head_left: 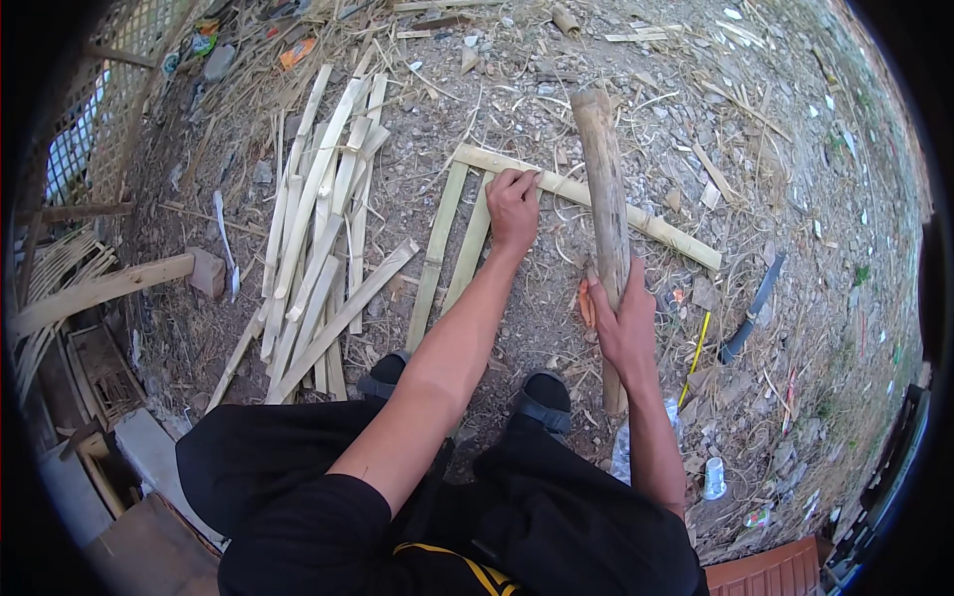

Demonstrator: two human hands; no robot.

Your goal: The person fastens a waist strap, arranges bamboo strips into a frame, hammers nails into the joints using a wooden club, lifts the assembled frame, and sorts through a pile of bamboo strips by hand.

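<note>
My right hand (628, 326) is wrapped round a thick wooden club (602, 164), which stands up at a slant with its broad end away from me. My left hand (515, 212) is closed in a pinch at the bamboo crosspiece (664, 230), near its left part. What the fingertips hold is too small to make out. Below the crosspiece, two greenish bamboo slats (434, 260) run toward my feet, their far ends at it. The second slat (471, 248) lies beside my left wrist, and my forearm hides its near end. The club covers part of the crosspiece.
Left of the slats lies a pile of pale bamboo strips (323, 214). A dark curved blade (753, 310) and a thin yellow strip (698, 350) lie at right, with a white cup (715, 480) nearer. A wooden beam (109, 292) meets a stone block (207, 271) at left.
</note>
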